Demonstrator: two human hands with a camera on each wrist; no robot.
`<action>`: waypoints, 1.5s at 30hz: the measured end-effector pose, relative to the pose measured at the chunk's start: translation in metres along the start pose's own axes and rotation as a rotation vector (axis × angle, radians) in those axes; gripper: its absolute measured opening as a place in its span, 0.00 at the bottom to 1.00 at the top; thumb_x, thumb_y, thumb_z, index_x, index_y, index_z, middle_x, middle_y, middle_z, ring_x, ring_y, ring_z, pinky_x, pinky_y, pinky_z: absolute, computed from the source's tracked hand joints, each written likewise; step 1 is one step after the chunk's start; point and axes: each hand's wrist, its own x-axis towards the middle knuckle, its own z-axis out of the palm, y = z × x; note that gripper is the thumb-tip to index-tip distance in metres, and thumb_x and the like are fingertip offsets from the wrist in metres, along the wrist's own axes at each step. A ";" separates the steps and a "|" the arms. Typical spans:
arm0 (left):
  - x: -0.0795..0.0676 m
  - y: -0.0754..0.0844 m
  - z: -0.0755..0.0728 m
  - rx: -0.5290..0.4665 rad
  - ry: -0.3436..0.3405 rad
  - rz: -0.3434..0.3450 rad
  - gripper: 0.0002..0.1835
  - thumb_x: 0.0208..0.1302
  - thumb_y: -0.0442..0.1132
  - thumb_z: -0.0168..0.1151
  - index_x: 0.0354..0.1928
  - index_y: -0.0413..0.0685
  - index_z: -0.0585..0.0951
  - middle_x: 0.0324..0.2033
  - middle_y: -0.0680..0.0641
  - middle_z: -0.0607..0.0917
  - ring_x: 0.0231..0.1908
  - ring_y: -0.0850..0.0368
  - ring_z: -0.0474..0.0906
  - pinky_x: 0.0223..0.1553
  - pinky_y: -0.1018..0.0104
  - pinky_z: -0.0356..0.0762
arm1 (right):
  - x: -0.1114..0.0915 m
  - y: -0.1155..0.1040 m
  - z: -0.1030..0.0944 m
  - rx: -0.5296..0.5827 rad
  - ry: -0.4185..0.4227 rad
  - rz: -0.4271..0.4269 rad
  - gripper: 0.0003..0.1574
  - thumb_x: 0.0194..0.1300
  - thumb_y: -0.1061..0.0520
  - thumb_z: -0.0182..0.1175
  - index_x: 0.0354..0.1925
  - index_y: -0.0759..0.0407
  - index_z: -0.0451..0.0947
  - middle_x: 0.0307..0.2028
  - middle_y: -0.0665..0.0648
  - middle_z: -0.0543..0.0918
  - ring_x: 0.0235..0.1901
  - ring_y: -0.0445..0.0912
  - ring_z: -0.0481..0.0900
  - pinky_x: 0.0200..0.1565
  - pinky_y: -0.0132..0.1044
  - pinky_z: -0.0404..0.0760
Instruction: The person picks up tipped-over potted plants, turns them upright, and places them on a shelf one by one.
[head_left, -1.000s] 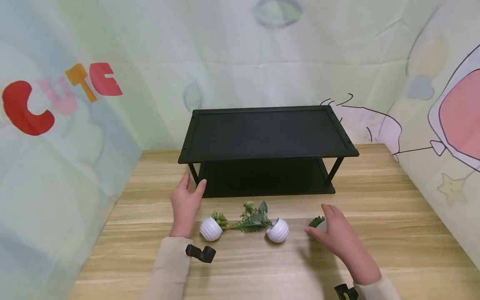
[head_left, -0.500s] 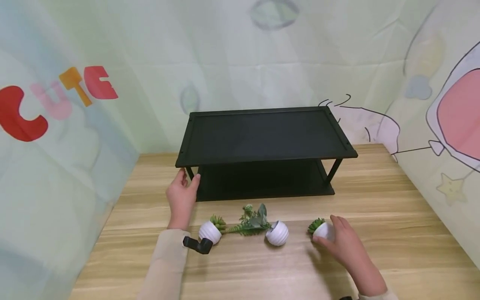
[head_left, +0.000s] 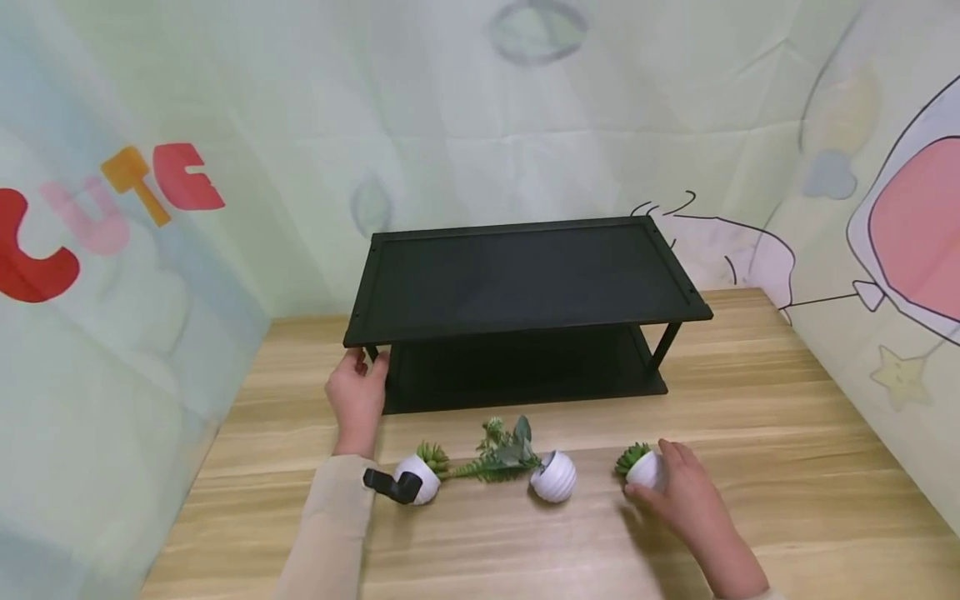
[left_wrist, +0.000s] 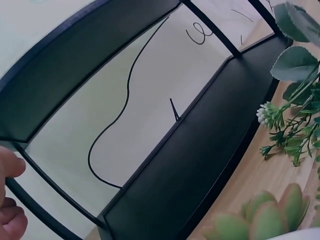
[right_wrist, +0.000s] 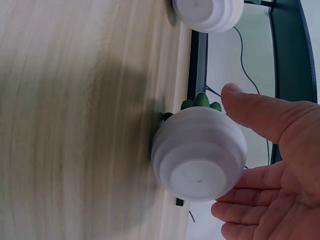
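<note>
At the front left of a black two-tier shelf (head_left: 540, 275), my left hand (head_left: 356, 402) holds the corner post (left_wrist: 42, 212), thumb and fingers on either side of it. My right hand (head_left: 686, 492) curls round a small white ribbed pot with a green succulent (head_left: 647, 471), which is tipped over; in the right wrist view its round base faces the camera. A second white pot with a succulent (head_left: 423, 482) lies near my left wrist, partly behind the black wrist mount. Between them a white pot with leafy stems (head_left: 553, 477) lies on its side.
The shelf stands at the back of a wood-grain table (head_left: 510, 550), close to a printed cloth backdrop (head_left: 465, 108). The leafy stems (head_left: 502, 454) stretch left to the left pot. More cloth closes off both sides.
My left hand has moved in to the shelf's front-left post and taken hold. My right hand has closed in on the right pot. The view has tilted slightly; the other pots stay put.
</note>
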 end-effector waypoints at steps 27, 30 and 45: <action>0.010 -0.012 0.012 0.072 0.231 0.127 0.09 0.61 0.35 0.58 0.30 0.37 0.84 0.29 0.37 0.85 0.32 0.39 0.80 0.34 0.48 0.72 | 0.000 -0.003 0.009 -0.038 0.050 0.014 0.41 0.45 0.55 0.71 0.50 0.80 0.68 0.45 0.77 0.75 0.40 0.64 0.77 0.41 0.55 0.76; 0.010 -0.012 0.012 0.066 0.232 0.125 0.09 0.62 0.35 0.58 0.31 0.37 0.84 0.30 0.37 0.85 0.32 0.40 0.80 0.35 0.49 0.72 | 0.001 -0.002 0.009 -0.038 0.063 0.015 0.41 0.43 0.54 0.72 0.49 0.79 0.69 0.43 0.76 0.76 0.36 0.61 0.77 0.37 0.51 0.77; 0.012 -0.010 0.016 0.062 0.247 0.136 0.08 0.60 0.35 0.60 0.29 0.37 0.85 0.29 0.38 0.86 0.32 0.40 0.81 0.35 0.49 0.73 | 0.004 0.001 0.008 0.065 0.191 0.008 0.35 0.39 0.56 0.71 0.43 0.75 0.71 0.37 0.71 0.77 0.32 0.57 0.75 0.30 0.46 0.75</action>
